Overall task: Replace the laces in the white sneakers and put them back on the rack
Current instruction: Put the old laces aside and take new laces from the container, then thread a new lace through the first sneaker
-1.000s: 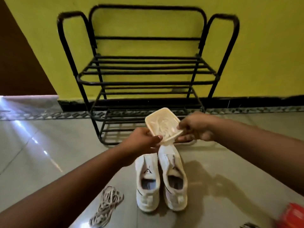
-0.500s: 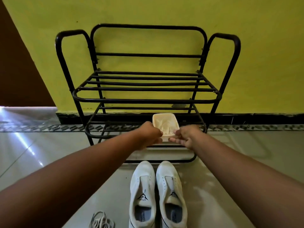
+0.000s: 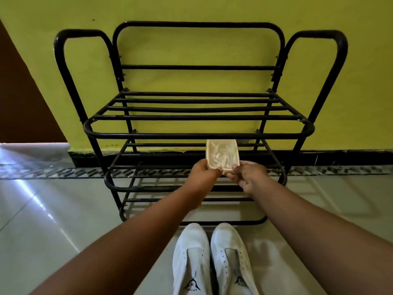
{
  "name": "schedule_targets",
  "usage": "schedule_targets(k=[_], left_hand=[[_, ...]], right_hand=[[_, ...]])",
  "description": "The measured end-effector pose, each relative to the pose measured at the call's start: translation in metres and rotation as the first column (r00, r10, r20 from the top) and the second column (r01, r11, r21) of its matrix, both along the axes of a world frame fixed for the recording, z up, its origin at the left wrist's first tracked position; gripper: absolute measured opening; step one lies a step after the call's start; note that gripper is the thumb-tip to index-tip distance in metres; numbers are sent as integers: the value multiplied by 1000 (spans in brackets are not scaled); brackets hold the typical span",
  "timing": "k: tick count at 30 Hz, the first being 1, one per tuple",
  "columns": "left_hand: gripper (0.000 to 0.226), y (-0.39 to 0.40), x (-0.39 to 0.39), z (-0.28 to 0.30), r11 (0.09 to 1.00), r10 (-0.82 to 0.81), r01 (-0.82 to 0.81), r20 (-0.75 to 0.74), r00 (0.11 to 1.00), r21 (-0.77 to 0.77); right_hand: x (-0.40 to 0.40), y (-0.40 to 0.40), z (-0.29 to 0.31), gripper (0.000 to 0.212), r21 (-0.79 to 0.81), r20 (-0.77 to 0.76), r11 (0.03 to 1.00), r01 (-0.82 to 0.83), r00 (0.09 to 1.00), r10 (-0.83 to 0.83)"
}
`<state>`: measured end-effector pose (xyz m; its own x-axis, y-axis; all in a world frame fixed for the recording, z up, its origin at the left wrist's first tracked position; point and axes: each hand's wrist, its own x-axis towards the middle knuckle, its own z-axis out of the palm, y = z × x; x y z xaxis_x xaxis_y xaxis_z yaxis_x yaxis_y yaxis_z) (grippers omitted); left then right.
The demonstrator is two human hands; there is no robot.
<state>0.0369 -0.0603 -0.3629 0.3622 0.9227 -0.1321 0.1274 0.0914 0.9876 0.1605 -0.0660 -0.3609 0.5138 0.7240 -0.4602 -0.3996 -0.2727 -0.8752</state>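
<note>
Two white sneakers (image 3: 210, 260) without laces stand side by side on the floor, toes toward the black metal rack (image 3: 197, 136). Both arms reach out over them. My left hand (image 3: 205, 174) and my right hand (image 3: 246, 174) each pinch a near corner of a clear plastic packet (image 3: 222, 155) with white laces coiled inside. The packet is held out flat at the level of the rack's middle shelf, just below the top shelf's front bar. The sneakers' heels are cut off by the bottom edge.
The rack stands against a yellow-green wall (image 3: 191, 11) with a black skirting (image 3: 340, 157). All its shelves are bare. Pale glossy tiles (image 3: 53, 220) cover the floor. A dark brown surface (image 3: 21, 99) lies at the left.
Both hands carried the packet forward, away from above the sneakers toward the rack's middle shelf. The view tilted up, so the old laces on the floor left the frame.
</note>
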Motion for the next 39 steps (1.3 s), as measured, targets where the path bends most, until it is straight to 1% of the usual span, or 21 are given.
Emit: schedule_targets(k=[3,7,13,15,21,23,25,26,28,29,30,32,33,35,36,38,39], left_hand=[[20,9,3,-2,999,-11,12,37,999,-40],[24,16,7,-6,996,23,-14,97,995,-91],[46,19,14,-10,982,81,-38,228,970,-187],[48,21,14,-12,984,61,-22,217,974,-179],[40,25,13,-16,990,27,-8,130,991,-143],[52,22,10,-14,988,51,-33,120,991,-150],[65,19,3,-12,987,89,-80,58,994,-139],[66,15,-4,-10,990,91,-89,9,996,-112],[63,8,-20,-2,999,53,-53,-89,995,-6],[60,0,-32,3,999,31,-25,-139,990,43],[56,-6,-42,9,996,11,5,-177,984,92],[45,-26,-69,12,986,2,35,-224,975,161],[38,-36,-83,10,983,10,35,-239,971,181],[24,-63,-114,-9,981,21,44,-333,943,187],[20,-79,-130,-23,980,29,56,-419,908,190],[18,-103,-158,-54,977,56,74,-574,817,200],[17,-114,-172,-70,979,57,83,-641,765,186]], right_hand=[[2,6,-4,32,17,-10,1000,13,1000,-13],[6,13,-7,36,50,-12,998,38,999,-37],[15,23,-15,26,51,-12,995,80,997,-80],[16,25,-18,23,39,9,995,97,995,-97],[15,25,-21,19,13,48,993,115,992,-116],[17,24,-20,19,-12,117,992,128,985,-126],[21,17,-16,17,-45,247,988,147,960,-132],[21,11,-12,14,-53,329,988,145,937,-120],[21,2,-3,6,-56,515,995,84,856,-43],[18,-7,0,8,-72,604,997,29,796,21],[15,-14,6,10,-92,672,995,-47,734,97],[-2,-36,12,10,-128,743,958,-258,615,265],[-11,-46,15,9,-155,775,915,-371,528,346],[-34,-72,14,8,-266,814,796,-543,315,487],[-45,-85,8,6,-328,814,725,-606,208,542],[-62,-107,-6,6,-436,799,579,-689,0,602],[-70,-118,-15,5,-479,782,516,-710,-78,619]])
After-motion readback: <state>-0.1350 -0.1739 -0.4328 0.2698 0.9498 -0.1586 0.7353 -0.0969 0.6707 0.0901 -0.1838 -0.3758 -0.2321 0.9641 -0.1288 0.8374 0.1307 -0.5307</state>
